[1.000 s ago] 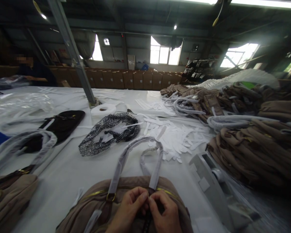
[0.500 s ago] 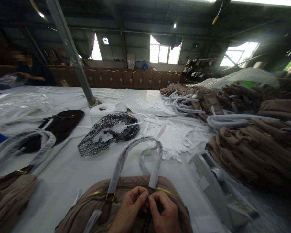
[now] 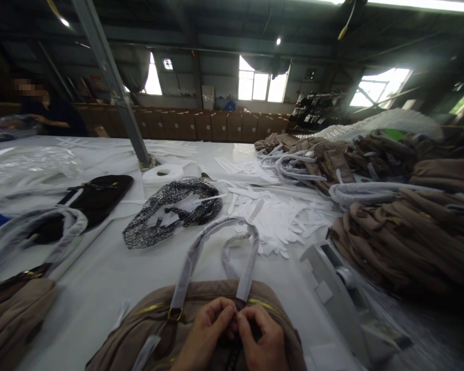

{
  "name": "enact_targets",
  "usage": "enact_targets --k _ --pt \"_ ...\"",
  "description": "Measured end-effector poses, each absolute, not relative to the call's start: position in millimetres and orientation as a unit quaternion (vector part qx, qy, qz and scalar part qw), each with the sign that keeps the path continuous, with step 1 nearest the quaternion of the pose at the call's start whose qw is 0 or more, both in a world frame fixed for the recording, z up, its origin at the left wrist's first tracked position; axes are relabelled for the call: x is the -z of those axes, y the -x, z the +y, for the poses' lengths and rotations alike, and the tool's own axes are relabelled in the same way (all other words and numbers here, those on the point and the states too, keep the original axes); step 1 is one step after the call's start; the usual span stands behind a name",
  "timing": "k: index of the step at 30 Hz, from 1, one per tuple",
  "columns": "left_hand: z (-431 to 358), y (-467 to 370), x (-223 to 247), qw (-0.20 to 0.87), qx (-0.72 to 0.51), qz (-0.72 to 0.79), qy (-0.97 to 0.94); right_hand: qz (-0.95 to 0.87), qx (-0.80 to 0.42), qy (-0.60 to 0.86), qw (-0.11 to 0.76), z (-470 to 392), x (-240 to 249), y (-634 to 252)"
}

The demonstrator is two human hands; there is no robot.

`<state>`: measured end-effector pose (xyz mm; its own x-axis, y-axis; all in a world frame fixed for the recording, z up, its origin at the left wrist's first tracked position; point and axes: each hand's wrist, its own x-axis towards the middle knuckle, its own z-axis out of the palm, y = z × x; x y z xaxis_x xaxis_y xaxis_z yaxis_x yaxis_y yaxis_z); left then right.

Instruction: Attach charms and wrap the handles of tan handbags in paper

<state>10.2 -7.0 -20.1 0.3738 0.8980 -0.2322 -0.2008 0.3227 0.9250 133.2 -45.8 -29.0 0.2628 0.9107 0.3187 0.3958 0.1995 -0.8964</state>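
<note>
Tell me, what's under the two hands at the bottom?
A brown bag lies under the left hand and right hand. Both pinch near its gold zipper. Its wrapped handles reach forward. What the fingertips grip is hidden.

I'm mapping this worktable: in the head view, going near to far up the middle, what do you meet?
Hands (left, right) on the brown bag → wrapped handles → speckled bag → white roll → cartons.
</note>
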Motion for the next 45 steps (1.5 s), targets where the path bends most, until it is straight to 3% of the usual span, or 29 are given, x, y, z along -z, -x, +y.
enact_targets --k 7,13,21,27,37,41,45 --pt "-7.7 -8.4 21.4 0.695 -0.384 0.4 -0.457 -0.621 -0.209 0.576 0.489 -44.8 31.5 -142.4" --pt "-9.2 -9.1 20.7 0.67 -0.368 0.421 -0.488 -0.609 -0.202 0.585 0.496 -45.1 30.7 -141.0" --pt "-14.0 -3.3 10.9 0.436 -0.321 0.424 -0.726 -0.673 -0.145 0.548 0.475 -50.8 43.0 -144.5" --pt "-11.5 3.2 5.3 0.364 -0.241 0.383 -0.814 -0.704 -0.133 0.537 0.445 -55.4 54.5 -146.1" --pt "-14.8 4.4 2.7 0.328 -0.217 0.385 -0.835 -0.709 -0.105 0.529 0.454 -55.1 40.4 -142.5" --pt "-13.8 3.6 4.1 0.334 -0.223 0.392 -0.828 -0.697 -0.166 0.537 0.445 -57.3 38.8 -144.5" --pt "-10.0 2.2 -0.7 0.406 -0.25 0.407 -0.779 -0.656 -0.253 0.549 0.451 -58.4 32.6 -147.3"
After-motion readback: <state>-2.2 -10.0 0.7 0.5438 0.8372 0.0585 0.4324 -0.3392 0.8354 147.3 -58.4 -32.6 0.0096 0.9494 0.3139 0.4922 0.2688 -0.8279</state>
